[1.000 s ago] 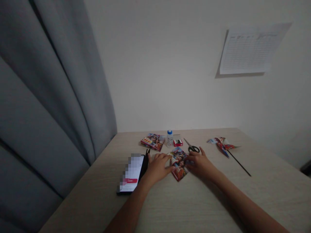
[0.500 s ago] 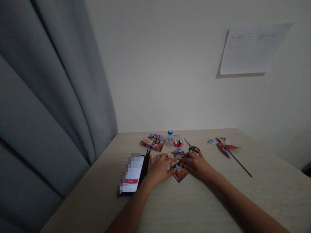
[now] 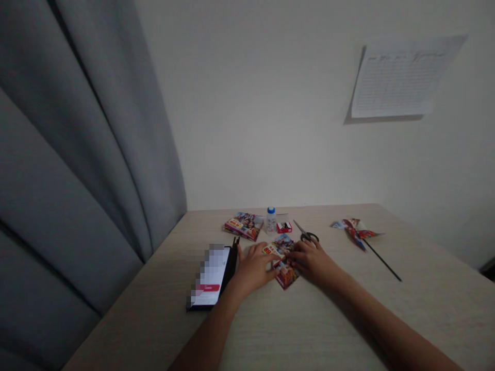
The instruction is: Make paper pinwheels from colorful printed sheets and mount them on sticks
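Note:
A colourful printed sheet of paper (image 3: 286, 275) lies at a slant on the table between my hands, with what looks like a crease or slit across its middle. My left hand (image 3: 253, 265) rests on its left side, fingers spread, thumb and forefinger reaching onto the print. From the right, my right hand (image 3: 311, 260) has its bent fingers and thumb together at the sheet's right corner; the fingertips are partly hidden. Just beyond that hand lie black-handled scissors (image 3: 308, 236), blades pointing away to the left.
A phone (image 3: 211, 278) and dark sticks (image 3: 233, 255) lie left of my left hand. Farther back are a stack of printed sheets (image 3: 244, 225), a blue-capped bottle (image 3: 271, 221) and a small red box (image 3: 284, 227). A paper pinwheel (image 3: 356, 233) on a dark stick lies right.
Both hands stay nearly in place on the sheet. Only a very slight shift of the fingers and of the view shows.

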A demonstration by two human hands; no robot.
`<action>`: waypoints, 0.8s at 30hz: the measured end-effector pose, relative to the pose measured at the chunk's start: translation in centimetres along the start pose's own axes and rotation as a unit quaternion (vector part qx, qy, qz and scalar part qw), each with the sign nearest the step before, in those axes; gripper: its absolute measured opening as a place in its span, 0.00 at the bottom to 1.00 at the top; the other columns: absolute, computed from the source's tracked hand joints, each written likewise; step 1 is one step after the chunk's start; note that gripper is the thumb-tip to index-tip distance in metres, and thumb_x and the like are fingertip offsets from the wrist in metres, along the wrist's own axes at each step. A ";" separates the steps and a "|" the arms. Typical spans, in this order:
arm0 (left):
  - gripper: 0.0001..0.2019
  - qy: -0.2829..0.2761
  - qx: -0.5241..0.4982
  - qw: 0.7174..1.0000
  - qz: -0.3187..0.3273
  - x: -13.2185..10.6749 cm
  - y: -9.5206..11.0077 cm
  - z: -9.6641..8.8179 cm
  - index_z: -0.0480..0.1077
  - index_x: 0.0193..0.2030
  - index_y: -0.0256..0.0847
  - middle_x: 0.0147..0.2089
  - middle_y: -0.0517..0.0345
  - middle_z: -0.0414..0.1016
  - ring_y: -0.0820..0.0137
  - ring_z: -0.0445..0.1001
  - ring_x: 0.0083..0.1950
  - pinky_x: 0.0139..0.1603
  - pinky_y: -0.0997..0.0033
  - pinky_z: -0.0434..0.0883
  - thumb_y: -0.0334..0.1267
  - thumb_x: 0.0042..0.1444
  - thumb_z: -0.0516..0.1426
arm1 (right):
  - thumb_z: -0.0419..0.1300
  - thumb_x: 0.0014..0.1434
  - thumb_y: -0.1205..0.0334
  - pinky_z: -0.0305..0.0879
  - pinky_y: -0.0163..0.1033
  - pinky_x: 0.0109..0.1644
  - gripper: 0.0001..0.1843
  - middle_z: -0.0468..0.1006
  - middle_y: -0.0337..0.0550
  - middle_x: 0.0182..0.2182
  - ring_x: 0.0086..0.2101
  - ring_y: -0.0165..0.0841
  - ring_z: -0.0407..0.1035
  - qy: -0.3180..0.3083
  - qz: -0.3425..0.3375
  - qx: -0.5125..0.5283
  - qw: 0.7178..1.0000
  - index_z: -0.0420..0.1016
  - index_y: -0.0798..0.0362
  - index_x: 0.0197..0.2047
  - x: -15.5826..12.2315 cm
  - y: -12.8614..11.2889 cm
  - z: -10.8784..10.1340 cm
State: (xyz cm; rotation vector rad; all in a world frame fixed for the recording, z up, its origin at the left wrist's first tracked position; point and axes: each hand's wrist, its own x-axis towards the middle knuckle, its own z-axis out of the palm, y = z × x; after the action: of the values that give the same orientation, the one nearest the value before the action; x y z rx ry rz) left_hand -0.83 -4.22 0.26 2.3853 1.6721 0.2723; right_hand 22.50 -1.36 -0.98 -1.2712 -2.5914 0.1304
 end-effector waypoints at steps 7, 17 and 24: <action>0.21 0.007 0.000 1.000 0.001 0.1 -0.3 0.4 0.69 0.58 0.66 0.71 0.54 0.57 0.48 0.53 0.71 0.64 0.22 0.36 0.55 0.57 0.59 | 0.53 0.66 0.51 0.42 0.59 0.66 0.17 0.74 0.47 0.50 0.53 0.43 0.65 0.007 0.009 0.007 1.000 0.75 0.39 0.55 0.0 0.2 0.1; 0.20 0.001 -0.007 1.000 -0.004 0.3 -0.1 0.3 0.70 0.57 0.66 0.70 0.54 0.58 0.47 0.53 0.71 0.65 0.23 0.37 0.55 0.57 0.59 | 0.54 0.65 0.50 0.33 0.66 0.67 0.16 0.73 0.45 0.53 0.55 0.42 0.64 0.021 0.053 0.037 0.998 0.70 0.41 0.55 0.0 0.2 0.8; 0.21 -0.003 -0.016 1.000 -0.004 0.2 -0.2 0.1 0.70 0.57 0.66 0.70 0.53 0.58 0.48 0.52 0.71 0.65 0.23 0.38 0.54 0.57 0.59 | 0.53 0.66 0.51 0.34 0.70 0.66 0.17 0.71 0.46 0.53 0.56 0.45 0.63 0.003 0.055 0.036 0.998 0.73 0.35 0.56 0.0 0.3 0.8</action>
State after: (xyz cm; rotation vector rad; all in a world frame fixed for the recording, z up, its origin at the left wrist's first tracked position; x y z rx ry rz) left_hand -0.87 -3.96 0.09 2.3535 1.6634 0.2875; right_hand 22.51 -1.16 -1.84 -1.3848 -2.4875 0.2376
